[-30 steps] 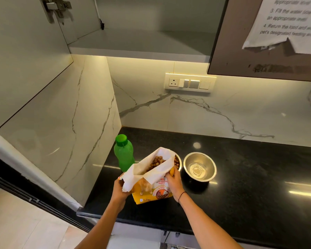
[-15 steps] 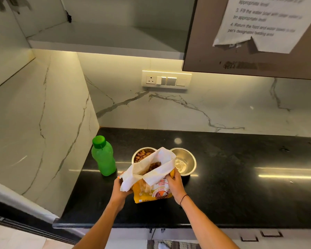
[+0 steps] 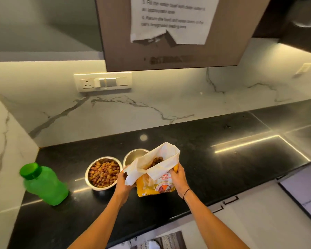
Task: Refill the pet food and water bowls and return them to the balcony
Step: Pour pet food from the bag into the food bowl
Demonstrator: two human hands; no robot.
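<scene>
On the black counter (image 3: 223, 177) a green water bottle (image 3: 43, 186) stands at the left, well apart from the rest. The yellow pet-food bag (image 3: 156, 184) stands upright in front of the empty steel water bowl (image 3: 133, 155), likely so no kibble spills. The kibble-filled food bowl (image 3: 103, 172) sits just left of it. The left hand (image 3: 123, 180) pinches the bag's folded white lip while the right hand (image 3: 178, 177) grasps its side, seemingly to close it.

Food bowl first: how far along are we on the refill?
The food bowl already looks full of kibble. Both hands, left hand and right hand, hold the open kibble bag, which hides most of the second bowl, so its water level is unclear. Both bowls still sit on the counter; the balcony return remains.
</scene>
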